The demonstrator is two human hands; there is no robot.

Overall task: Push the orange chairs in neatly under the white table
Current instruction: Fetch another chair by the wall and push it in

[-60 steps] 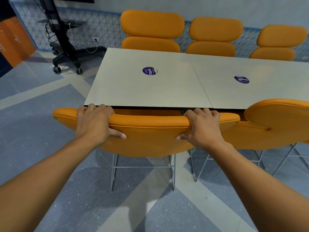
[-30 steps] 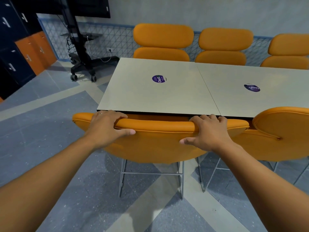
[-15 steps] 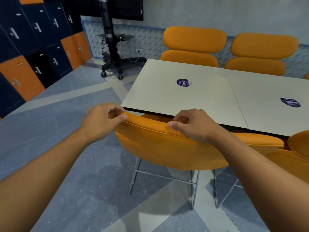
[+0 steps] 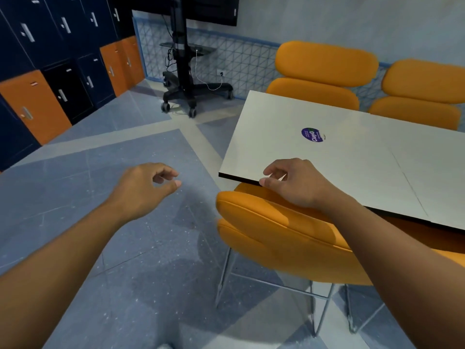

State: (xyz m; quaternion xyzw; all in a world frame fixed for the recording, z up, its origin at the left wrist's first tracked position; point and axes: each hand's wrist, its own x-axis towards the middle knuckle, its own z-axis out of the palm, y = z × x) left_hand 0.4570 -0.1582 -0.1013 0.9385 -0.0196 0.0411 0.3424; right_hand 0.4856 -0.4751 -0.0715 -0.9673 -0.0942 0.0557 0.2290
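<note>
Progress: near orange chair [image 4: 281, 238] tucked under white table [image 4: 327, 147] | left hand [image 4: 141, 190], right hand [image 4: 294, 182] loose, empty | check other chairs

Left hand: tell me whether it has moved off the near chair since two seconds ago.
Yes. The left hand gripped the near chair backrest then; now it hangs loosely curled over the floor, left of the chair and the table corner.

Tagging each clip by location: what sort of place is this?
Probably an office meeting or break room: a white table ringed by matching orange chairs, a wall of lockers, and a screen on a wheeled stand.
</note>
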